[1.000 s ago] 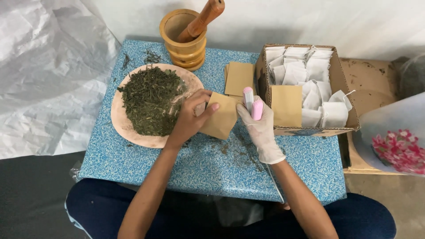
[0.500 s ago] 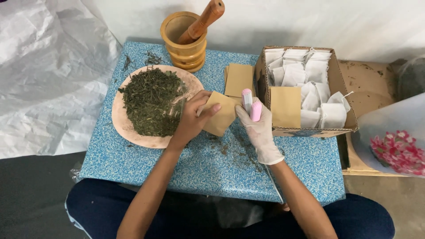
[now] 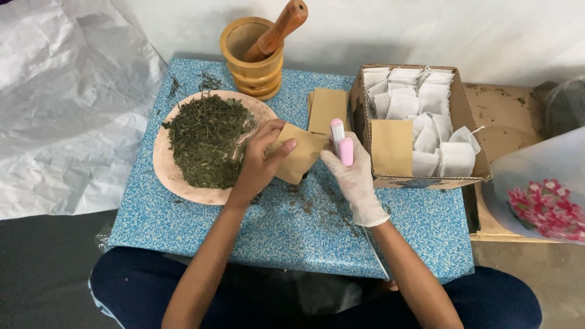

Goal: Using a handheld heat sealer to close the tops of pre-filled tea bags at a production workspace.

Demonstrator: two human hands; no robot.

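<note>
1. The low blue-and-white speckled table (image 3: 201, 225) carries everything. Its near edge runs just above the person's knees, and the widest bare stretch lies along that near side, with loose herb crumbs scattered in the middle.
2. The open brown cardboard box (image 3: 472, 164) sits at the table's right end, packed with white paper sachets (image 3: 426, 116), with one tan envelope standing against its near wall. It closes off sideways room for the right hand.
3. The round pinkish plate (image 3: 163, 163) heaped with dried green leaves (image 3: 204, 146) lies on the left, just beside the left hand. The leaves look light and crumbly, likely to spill at a knock.
4. The wooden mortar (image 3: 253, 61) with its leaning pestle (image 3: 277, 30) stands at the far edge, well clear of both hands.
5. A flat stack of tan paper pouches (image 3: 326, 106) lies between the mortar and the box.
6. The bare left hand (image 3: 259, 161) pinches a small tan paper pouch (image 3: 301, 155) above the table's middle, thumb across its face. The paper looks thin, light and easily creased; I would judge the edges and corners the safest hold.
7. The white-gloved right hand (image 3: 353, 176) is closed around a small pink-and-white handheld tool (image 3: 341, 143), upright and touching the pouch's right edge. It seems rigid and smooth.
</note>
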